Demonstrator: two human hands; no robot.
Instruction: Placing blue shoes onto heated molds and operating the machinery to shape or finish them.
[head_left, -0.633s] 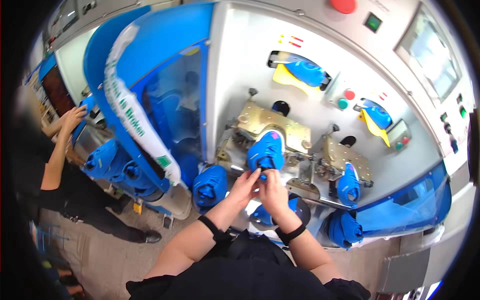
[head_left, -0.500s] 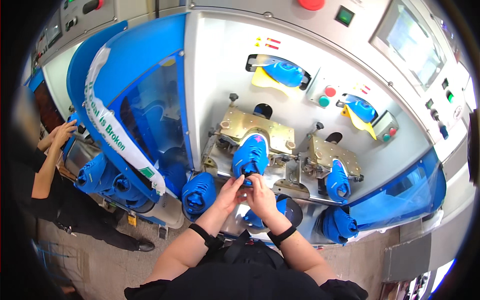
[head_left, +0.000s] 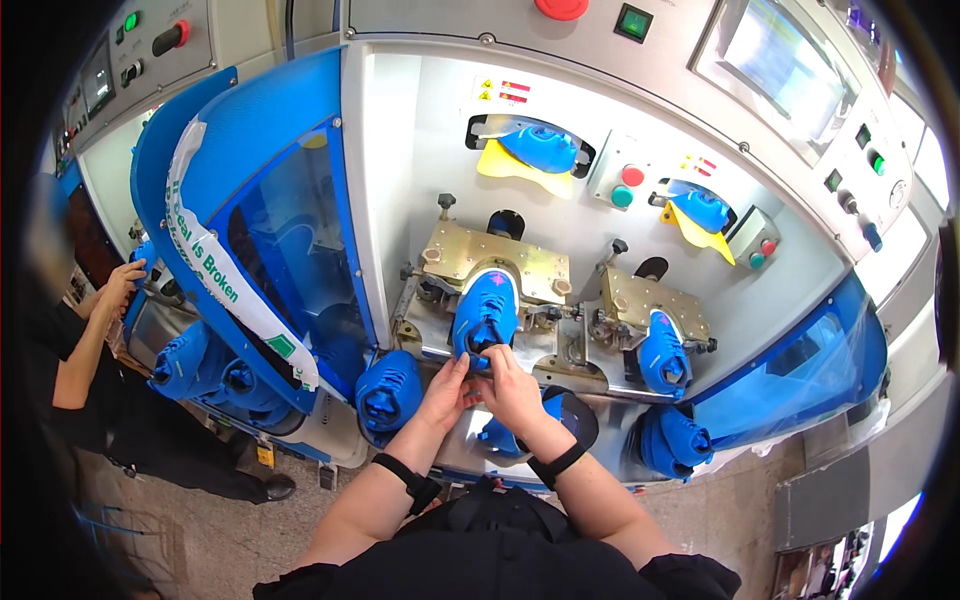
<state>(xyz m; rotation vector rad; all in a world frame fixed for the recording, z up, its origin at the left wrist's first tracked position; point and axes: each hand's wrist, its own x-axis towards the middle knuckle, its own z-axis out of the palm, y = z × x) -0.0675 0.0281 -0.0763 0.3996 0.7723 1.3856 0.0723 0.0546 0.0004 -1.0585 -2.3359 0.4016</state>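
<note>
Left hand and right hand, together, pinch near end of blue shoe upper ahead; even grip should keep it straight.

Two shoes at two brass-coloured plates; two yellow flaps.

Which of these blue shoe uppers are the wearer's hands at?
The blue shoe upper whose toe meets the left brass-coloured plate. Left hand and right hand are at its heel end; neither is on the others.
</note>
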